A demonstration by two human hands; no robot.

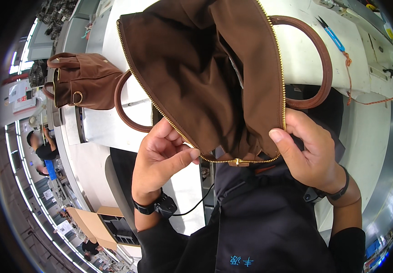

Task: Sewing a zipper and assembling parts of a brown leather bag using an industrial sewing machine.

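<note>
A brown handbag with its mouth spread wide fills the middle of the view, its dark brown lining showing. A gold zipper runs along both edges of the mouth, and its slider sits at the near end. My left hand pinches the zippered edge at the left, thumb on top. On the right edge, my right hand grips the rim with the thumb over the zipper tape. Rolled handles stand out on both sides, a left handle and a right handle. The bag's outer bottom is hidden.
Another brown handbag lies on the white table at the left. Blue thread snips and an orange cord lie at the right. A cardboard box stands lower left. Other people work farther off.
</note>
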